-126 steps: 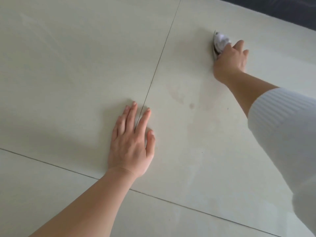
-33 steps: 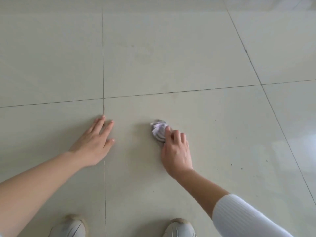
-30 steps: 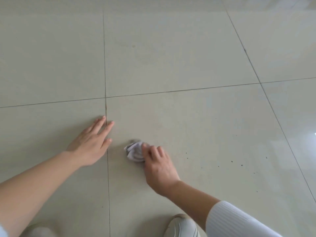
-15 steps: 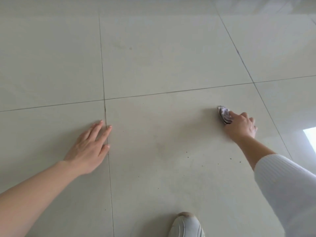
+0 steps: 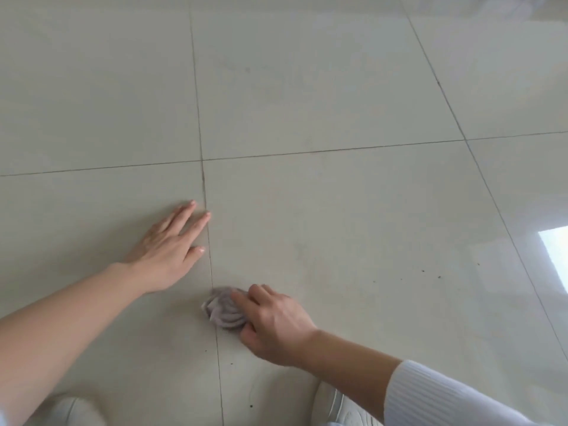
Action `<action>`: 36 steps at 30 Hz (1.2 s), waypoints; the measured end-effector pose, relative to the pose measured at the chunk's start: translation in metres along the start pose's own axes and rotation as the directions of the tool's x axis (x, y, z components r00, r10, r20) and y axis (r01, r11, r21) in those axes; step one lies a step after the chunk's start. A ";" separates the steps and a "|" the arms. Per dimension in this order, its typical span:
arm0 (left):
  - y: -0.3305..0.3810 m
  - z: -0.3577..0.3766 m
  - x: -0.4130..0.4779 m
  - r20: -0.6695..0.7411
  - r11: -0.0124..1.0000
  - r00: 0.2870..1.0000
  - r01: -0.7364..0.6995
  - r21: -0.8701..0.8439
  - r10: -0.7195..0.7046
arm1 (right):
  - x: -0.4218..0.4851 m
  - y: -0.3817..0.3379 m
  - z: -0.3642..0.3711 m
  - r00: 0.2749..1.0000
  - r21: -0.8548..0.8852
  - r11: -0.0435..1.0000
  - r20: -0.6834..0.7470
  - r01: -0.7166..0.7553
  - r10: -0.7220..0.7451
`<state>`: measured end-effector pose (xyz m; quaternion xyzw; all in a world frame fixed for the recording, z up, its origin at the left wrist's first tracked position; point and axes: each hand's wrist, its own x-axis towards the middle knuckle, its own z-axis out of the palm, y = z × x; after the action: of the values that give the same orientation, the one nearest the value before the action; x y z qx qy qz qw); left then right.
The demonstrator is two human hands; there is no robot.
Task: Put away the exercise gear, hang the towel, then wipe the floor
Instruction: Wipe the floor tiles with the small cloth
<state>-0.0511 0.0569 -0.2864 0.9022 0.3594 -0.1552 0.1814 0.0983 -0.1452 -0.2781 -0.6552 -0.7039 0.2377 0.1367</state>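
Observation:
A crumpled pale grey-lilac wipe (image 5: 222, 309) lies pressed on the cream floor tile (image 5: 353, 216), just right of a grout line. My right hand (image 5: 273, 327) grips the wipe, fingers over its top and thumb curled under its near side. My left hand (image 5: 170, 247) rests flat on the floor to the upper left, fingers straight and spread, fingertips near the same grout line. The two hands are a short distance apart.
Small dark specks (image 5: 430, 273) dot the tile to the right, and a few lie near the grout line at the bottom. My white shoes (image 5: 341, 407) show at the bottom edge, the left one (image 5: 69, 410) blurred. A bright window reflection (image 5: 554, 256) glares at right.
My right hand has swept the wipe from the far right of the tile back toward me and left, ending beside the grout line. My left hand has stayed planted.

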 end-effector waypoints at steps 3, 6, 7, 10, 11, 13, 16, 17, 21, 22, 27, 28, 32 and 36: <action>-0.015 -0.002 -0.018 0.042 0.998 0.998 0.056 0.022 -0.057 | 0.039 0.036 -0.029 0.980 -0.066 0.984 -0.123 -0.168 0.159; -0.035 -0.003 -0.035 0.056 0.991 0.990 0.132 -0.002 -0.132 | 0.079 0.099 -0.075 0.854 -0.078 0.861 -0.202 -0.503 0.480; -0.043 -0.004 -0.037 0.047 0.987 0.986 0.158 -0.003 -0.158 | 0.088 0.119 -0.089 0.782 -0.059 0.791 -0.218 -0.608 0.585; -0.066 -0.005 -0.033 -0.022 0.968 0.967 0.253 -0.007 -0.253 | 0.103 0.156 -0.116 0.581 0.017 0.601 -0.239 -0.799 0.778; -0.072 -0.005 -0.031 -0.047 0.959 0.958 0.283 -0.016 -0.284 | 0.107 0.159 -0.116 0.541 0.033 0.563 -0.238 -0.826 0.807; -0.079 -0.003 -0.027 -0.075 0.947 0.945 0.317 -0.042 -0.320 | 0.118 0.138 -0.105 0.525 0.058 0.556 -0.261 -0.829 0.810; -0.081 0.001 -0.023 -0.110 0.953 0.947 0.298 -0.064 -0.303 | 0.123 0.076 -0.051 0.781 -0.069 0.819 -0.355 -0.570 0.514; -0.080 0.003 -0.023 -0.124 0.955 0.947 0.288 -0.068 -0.295 | 0.118 0.049 -0.032 0.871 -0.094 0.909 -0.341 -0.407 0.354; -0.088 0.011 -0.022 -0.185 0.967 0.950 0.240 -0.080 -0.251 | 0.079 -0.031 0.025 0.963 -0.126 0.955 0.020 0.269 -0.269; -0.090 0.012 -0.022 -0.196 0.970 0.950 0.231 -0.078 -0.242 | 0.074 -0.038 0.029 0.927 -0.109 0.922 0.095 0.372 -0.363; -0.094 0.018 -0.023 -0.225 0.973 0.947 0.217 -0.080 -0.230 | 0.126 0.006 -0.007 0.986 -0.091 0.982 -0.017 0.166 -0.168; -0.095 0.019 -0.023 -0.230 0.974 0.947 0.210 -0.082 -0.223 | 0.143 0.026 -0.024 0.992 -0.061 0.998 -0.124 -0.023 0.015; -0.101 0.018 -0.022 -0.242 0.974 0.944 0.209 -0.089 -0.224 | 0.189 0.107 -0.090 0.709 -0.016 0.740 -0.304 -0.672 0.637; -0.104 0.019 -0.020 -0.272 0.978 0.940 0.193 -0.076 -0.207 | 0.210 0.101 -0.092 0.612 -0.015 0.637 -0.294 -0.771 0.734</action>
<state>-0.1412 0.1069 -0.3179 0.8691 0.4748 -0.0358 0.1339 0.2098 0.0796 -0.2767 -0.9231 -0.3535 0.1346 0.0692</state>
